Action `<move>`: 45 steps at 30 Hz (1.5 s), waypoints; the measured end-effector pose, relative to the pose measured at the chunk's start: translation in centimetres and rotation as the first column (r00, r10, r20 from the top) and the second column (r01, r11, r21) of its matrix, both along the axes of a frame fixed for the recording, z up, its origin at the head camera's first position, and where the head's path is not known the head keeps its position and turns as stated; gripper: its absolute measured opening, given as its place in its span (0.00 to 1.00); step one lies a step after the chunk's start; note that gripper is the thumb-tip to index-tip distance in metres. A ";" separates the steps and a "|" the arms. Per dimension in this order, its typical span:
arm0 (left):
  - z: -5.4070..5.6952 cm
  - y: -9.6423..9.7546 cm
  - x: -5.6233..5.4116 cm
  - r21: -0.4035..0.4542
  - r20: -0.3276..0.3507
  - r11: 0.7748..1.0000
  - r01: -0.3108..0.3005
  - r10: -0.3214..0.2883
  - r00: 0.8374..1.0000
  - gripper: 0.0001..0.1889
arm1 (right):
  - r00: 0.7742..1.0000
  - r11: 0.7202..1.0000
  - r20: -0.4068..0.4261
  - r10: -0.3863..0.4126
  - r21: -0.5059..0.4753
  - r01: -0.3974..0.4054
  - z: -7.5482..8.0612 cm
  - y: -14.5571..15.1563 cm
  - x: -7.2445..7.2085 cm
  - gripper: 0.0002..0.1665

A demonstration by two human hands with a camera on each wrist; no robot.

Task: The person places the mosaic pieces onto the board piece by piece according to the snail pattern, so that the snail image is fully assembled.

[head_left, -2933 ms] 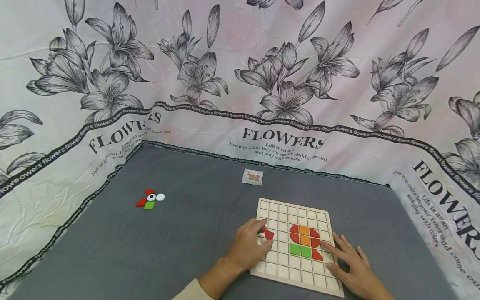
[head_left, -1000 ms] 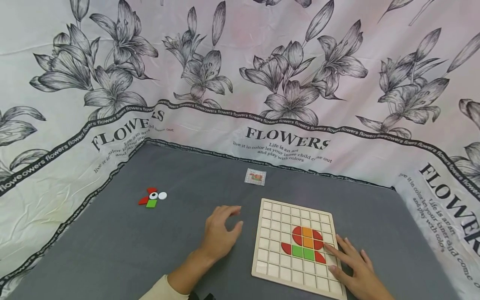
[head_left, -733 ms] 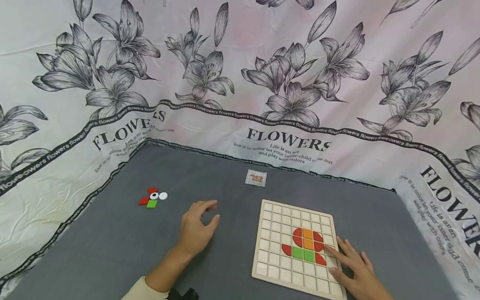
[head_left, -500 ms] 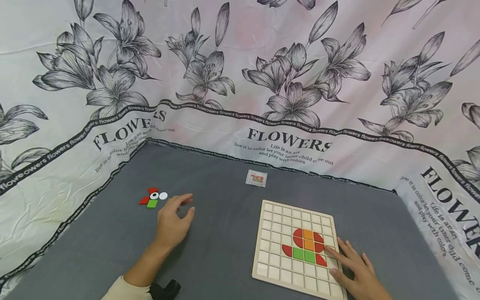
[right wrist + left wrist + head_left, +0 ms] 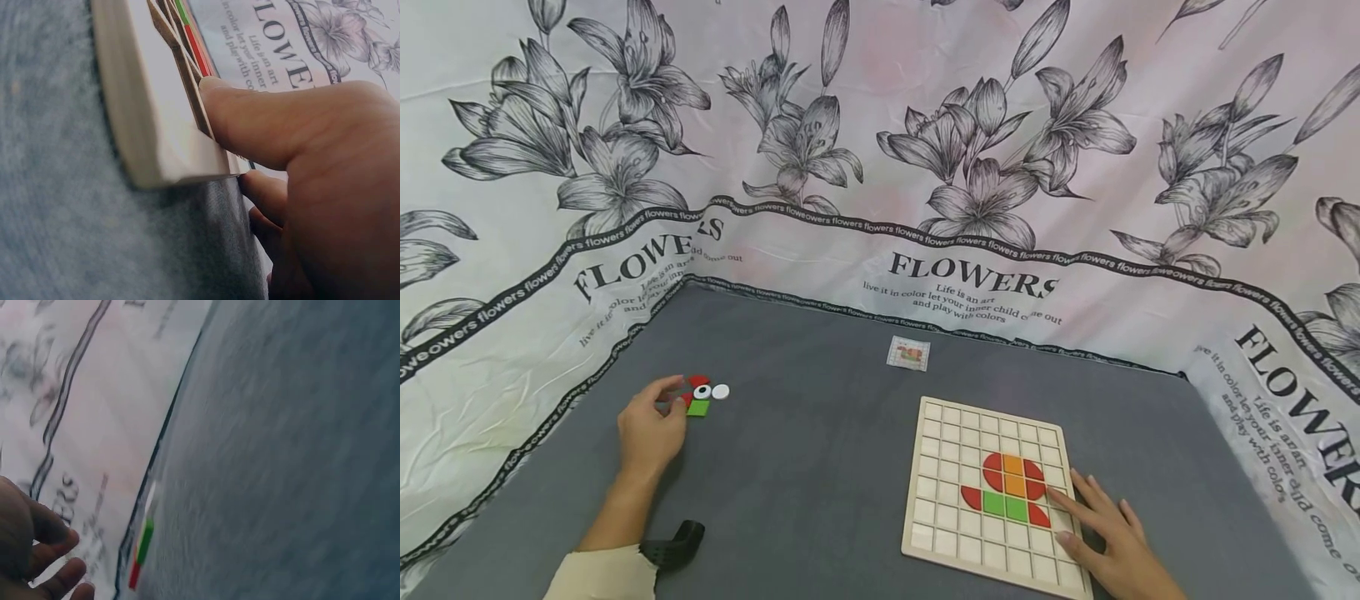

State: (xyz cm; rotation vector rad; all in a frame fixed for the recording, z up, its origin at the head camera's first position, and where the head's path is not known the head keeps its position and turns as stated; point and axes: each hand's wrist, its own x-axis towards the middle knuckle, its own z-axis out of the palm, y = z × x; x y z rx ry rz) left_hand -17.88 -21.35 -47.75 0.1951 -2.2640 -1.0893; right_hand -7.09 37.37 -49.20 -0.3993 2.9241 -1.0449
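At the far left my left hand (image 5: pixel 651 425) reaches over a small group of loose pieces, thumb and forefinger apart at the red piece (image 5: pixel 687 399). Close by lie another red piece (image 5: pixel 698 380), a green square (image 5: pixel 697 408), a white ring with a black centre (image 5: pixel 702 392) and a white disc (image 5: pixel 721 392). My right hand (image 5: pixel 1108 533) rests on the right edge of a wooden grid board (image 5: pixel 940 533), thumb and forefinger extended on its top. Red, orange (image 5: pixel 1013 473) and green (image 5: pixel 1004 506) pieces sit in the board's cells.
A small picture card (image 5: pixel 907 354) lies behind the board on the grey cloth (image 5: pixel 790 467). A flower-printed curtain (image 5: pixel 820 242) encloses the back and sides. A black wrist strap mount (image 5: pixel 677 546) sticks out from the left forearm.
My left hand released a red quarter-round piece into the board beside the green squares, then moved left to the loose pieces. The right hand stayed on the board's edge.
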 end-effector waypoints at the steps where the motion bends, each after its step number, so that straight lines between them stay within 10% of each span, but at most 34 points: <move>1: -0.1 -0.4 0.0 -0.001 0.039 1.000 -0.002 0.002 0.999 0.17 | 1.000 1.000 -0.001 -0.001 0.002 0.001 0.0 0.0 0.0 0.28; 7: -1.1 -1.9 -0.1 -0.057 0.201 0.998 -0.001 0.012 0.980 0.20 | 0.999 1.000 -0.048 0.015 0.008 -0.015 -0.2 -0.1 -0.1 0.29; 17: -1.9 -1.9 -0.1 -0.093 0.275 0.995 0.023 0.003 0.961 0.19 | 0.998 0.999 -0.057 0.031 0.014 -0.030 0.0 0.0 -0.2 0.28; 28: -2.4 -1.6 0.0 -0.203 0.218 0.966 0.162 -0.117 0.969 0.14 | 0.998 0.999 -0.064 0.023 0.025 -0.021 0.3 0.1 0.0 0.28; 45: -2.2 -1.1 -0.4 -0.247 0.275 0.953 0.177 -0.106 0.956 0.17 | 0.999 0.998 -0.034 -0.002 0.058 0.004 0.2 -0.1 0.0 0.29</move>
